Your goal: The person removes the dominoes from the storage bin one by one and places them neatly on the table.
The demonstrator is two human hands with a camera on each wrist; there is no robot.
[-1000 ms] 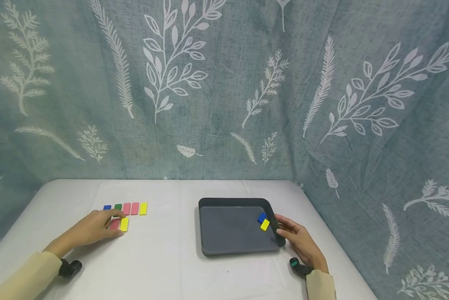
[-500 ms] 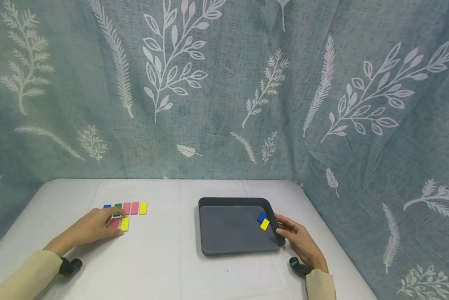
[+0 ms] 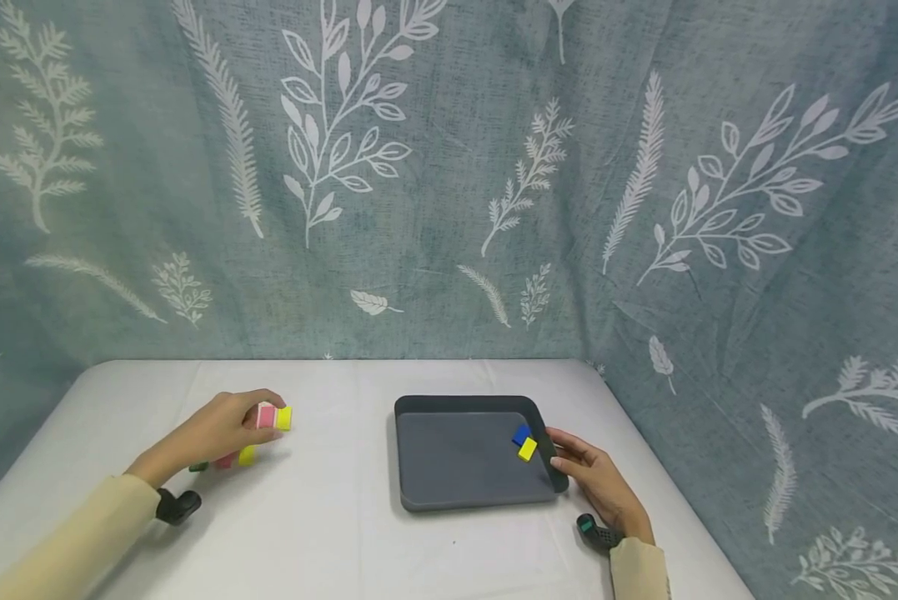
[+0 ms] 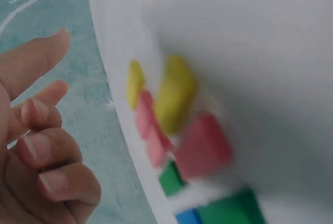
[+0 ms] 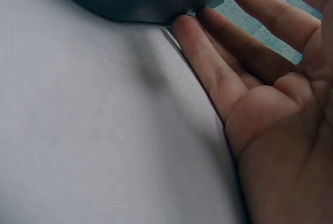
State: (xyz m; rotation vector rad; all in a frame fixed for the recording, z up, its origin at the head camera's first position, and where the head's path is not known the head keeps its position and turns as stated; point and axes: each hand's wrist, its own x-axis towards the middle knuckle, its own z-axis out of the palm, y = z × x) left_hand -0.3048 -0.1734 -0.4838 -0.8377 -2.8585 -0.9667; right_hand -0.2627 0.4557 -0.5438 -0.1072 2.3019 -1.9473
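Observation:
My left hand [image 3: 219, 429] hovers over two rows of small coloured blocks on the left of the table. Its thumb and index finger are spread apart, with nothing held between them. In the far row a pink block [image 3: 266, 417] and a yellow block [image 3: 284, 418] show through that gap. Nearer lie another yellow block [image 3: 247, 455], a pink one [image 4: 203, 146] and a green one [image 4: 231, 209]. A grey tray [image 3: 456, 467] stands right of centre, with my right hand [image 3: 599, 479] holding its right rim, thumb at the top edge and fingers against the outside.
Inside the tray, a yellow block [image 3: 527, 449] lies against a blue block [image 3: 521, 435] near the right wall. A white cloth [image 3: 328, 533] covers the table. Behind and to the right hangs a leaf-patterned curtain [image 3: 449, 208].
My left hand has moved right and away from me, from the near row toward the far row of blocks. The right hand and the tray have stayed put.

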